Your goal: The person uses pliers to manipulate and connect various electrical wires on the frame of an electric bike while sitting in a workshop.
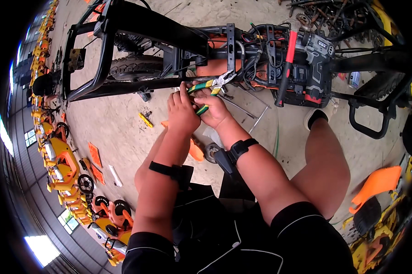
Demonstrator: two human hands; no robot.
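Both hands meet in front of me, just on the near side of a black motorbike frame [169,84]. A pair of pliers [223,81] with green and yellow handles lies between them, its jaws apart and pointing to the far right. My right hand [215,111] is closed round the pliers' handles. Beside it, my left hand [184,112] has its fingers curled in at the handle ends, near the upper handle. What its fingertips pinch, if anything, is hidden. Wiring and cables [251,55] run along the frame just beyond the jaws.
On the frame's right part rest a black and grey power tool [317,68] and a red and black handled tool [287,68]. A yellow tool [145,119] and orange panels [95,154] lie on the floor. Metal parts [343,18] are heaped far right; yellow bikes [62,160] line the left.
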